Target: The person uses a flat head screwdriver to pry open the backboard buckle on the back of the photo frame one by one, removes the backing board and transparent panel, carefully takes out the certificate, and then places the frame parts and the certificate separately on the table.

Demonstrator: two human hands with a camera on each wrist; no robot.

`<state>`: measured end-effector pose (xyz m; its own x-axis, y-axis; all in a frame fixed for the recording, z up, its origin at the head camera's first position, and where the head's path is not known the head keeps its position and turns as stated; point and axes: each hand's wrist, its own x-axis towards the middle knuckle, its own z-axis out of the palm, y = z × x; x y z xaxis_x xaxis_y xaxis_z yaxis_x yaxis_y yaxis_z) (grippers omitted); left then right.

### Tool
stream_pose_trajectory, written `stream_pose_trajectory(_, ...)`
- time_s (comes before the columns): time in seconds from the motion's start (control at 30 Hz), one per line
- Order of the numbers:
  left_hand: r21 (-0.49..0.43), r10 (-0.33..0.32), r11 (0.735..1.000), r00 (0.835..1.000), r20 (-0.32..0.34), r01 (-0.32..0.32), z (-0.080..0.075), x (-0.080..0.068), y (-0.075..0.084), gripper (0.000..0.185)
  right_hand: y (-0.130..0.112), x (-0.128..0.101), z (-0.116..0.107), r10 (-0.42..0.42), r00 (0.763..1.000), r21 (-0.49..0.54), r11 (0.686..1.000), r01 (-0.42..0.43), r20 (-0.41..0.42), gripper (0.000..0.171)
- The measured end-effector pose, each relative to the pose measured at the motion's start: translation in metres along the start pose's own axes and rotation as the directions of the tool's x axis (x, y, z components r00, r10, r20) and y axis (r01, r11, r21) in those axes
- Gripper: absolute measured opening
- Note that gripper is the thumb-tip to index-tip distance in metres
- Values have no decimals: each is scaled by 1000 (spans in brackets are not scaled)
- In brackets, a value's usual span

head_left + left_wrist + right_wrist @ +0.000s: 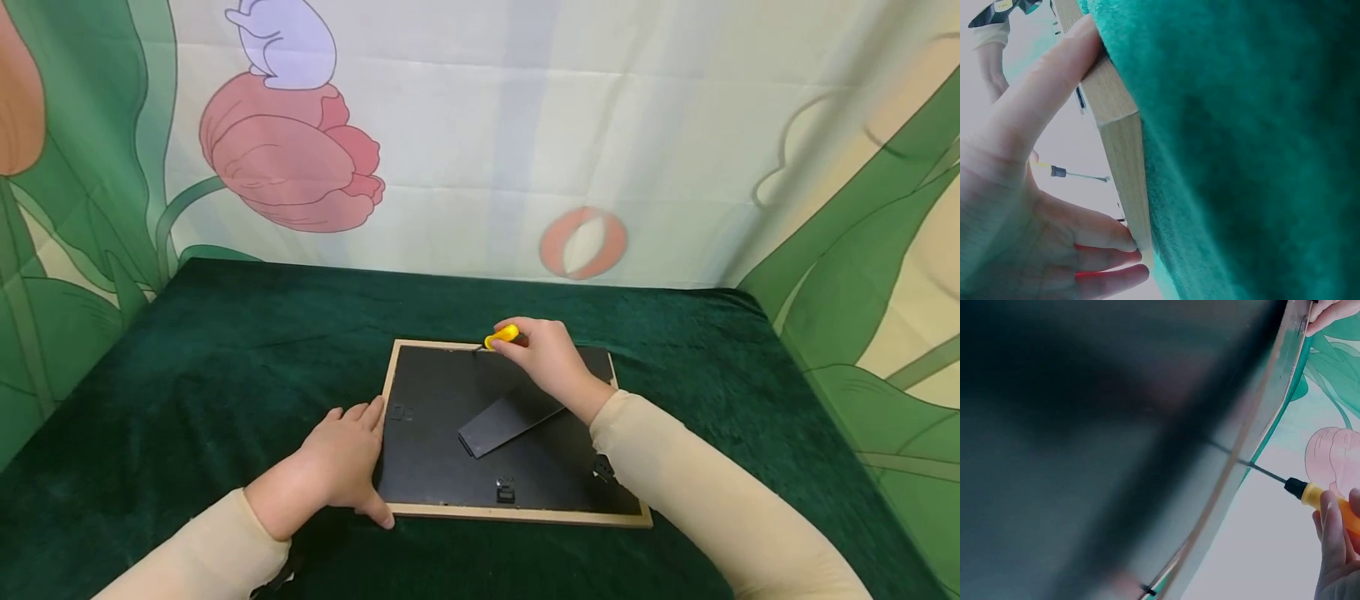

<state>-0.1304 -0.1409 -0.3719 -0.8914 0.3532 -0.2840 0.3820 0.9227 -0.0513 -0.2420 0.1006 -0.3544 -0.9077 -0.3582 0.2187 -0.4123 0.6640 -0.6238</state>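
First voice: Nearest you are two cream sleeves [202, 550], one per arm. Your left arm slants in from the lower left; your left hand [341, 454] is spread, its thumb at the near edge of one wooden picture frame [517, 515], its fingers along the left side.

Second voice: So the frame lies back up, just right of your left hand?

First voice: Yes, with your right forearm slanting over it. Two hangers [506, 489] show on the black back [431, 475]: one close to your left fingertips, one farther right by the near edge. One dark stand flap [498, 423] lies between your hands, partly hidden by your right arm.

Second voice: And your right hand [551, 358]?

First voice: It is over the frame's far part, thumb and fingers pinching one yellow-handled screwdriver [502, 336]. The shaft points left of that grip, its tip by the far edge. One green cloth [247, 400] spreads around both hands; beyond your grip hangs a printed curtain [457, 167].
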Motion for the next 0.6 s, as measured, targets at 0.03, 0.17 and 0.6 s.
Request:
stream_pose_trajectory(0.03, 3, 0, 1000, 1000, 1, 0, 0, 0, 1, 124, -1, 2, 1, -7, 1000, -11, 1000, 7, -10, 27)
stream_pose_trajectory(0.17, 8, -5, 1000, 1000, 7, 5, -1, 1, 2, 124, -6, 10, 4, -27, 999, -40, 999, 25, -48, 24)
stream_pose_trajectory(0.6, 2, -1, 1000, 1000, 9, 1, -2, 0, 2, 124, 2, 31, 4, 172, 981, 156, 975, -156, -93, 27)
